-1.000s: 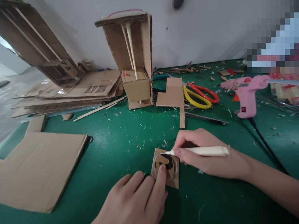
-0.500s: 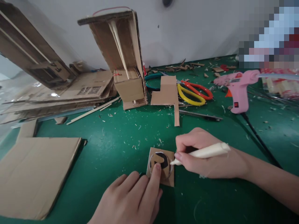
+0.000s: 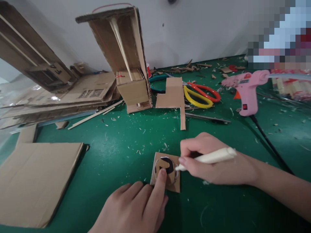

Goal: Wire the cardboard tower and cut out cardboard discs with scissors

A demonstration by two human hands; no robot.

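Note:
A small square of cardboard lies on the green table, with a round disc with dark printing on top of it. The index finger of my left hand presses on the disc, and its other fingers are curled under, their tips hidden. In my right hand is a white marker, pinched between thumb and fingers. The marker's tip touches or almost touches the disc's right edge, where pale line marks run round it.
A tall cardboard structure stands behind. Scissors with red and yellow handles, an L-shaped cardboard piece and a pink glue gun lie to its right. A large cardboard sheet is at left.
The view has shifted slightly. Both hands and the marker keep nearly the same places against the cardboard square and disc.

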